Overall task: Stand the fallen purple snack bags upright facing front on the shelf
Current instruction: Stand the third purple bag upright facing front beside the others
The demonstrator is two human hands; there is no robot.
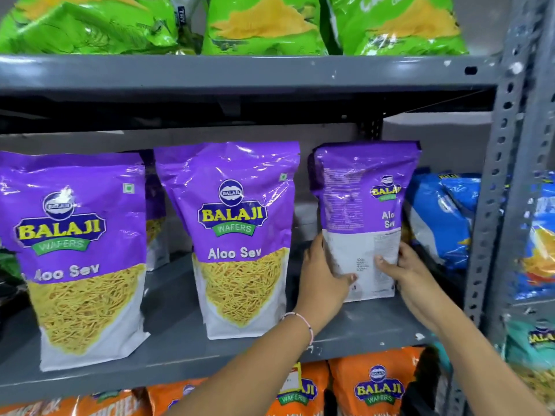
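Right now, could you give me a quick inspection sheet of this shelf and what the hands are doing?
Surface: grey metal shelf, scuffed.
Job's things: two purple bags upright, fronts out; third purple bag upright, back panel showing.
Clutter: blue bags at right.
Grippers: left hand and right hand grip the third bag's lower sides.
Cables: nothing seen.
Surroundings: green bags above, orange bags below.

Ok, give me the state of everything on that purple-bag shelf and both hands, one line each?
Left purple Aloo Sev bag: upright, front facing out.
Middle purple Aloo Sev bag: upright, front facing out.
Right purple Aloo Sev bag: upright, back panel facing out, held.
Purple bag behind: upright, mostly hidden.
Left hand: gripping the right bag's left edge.
Right hand: gripping its right edge.
Blue snack bags: leaning, lying over.
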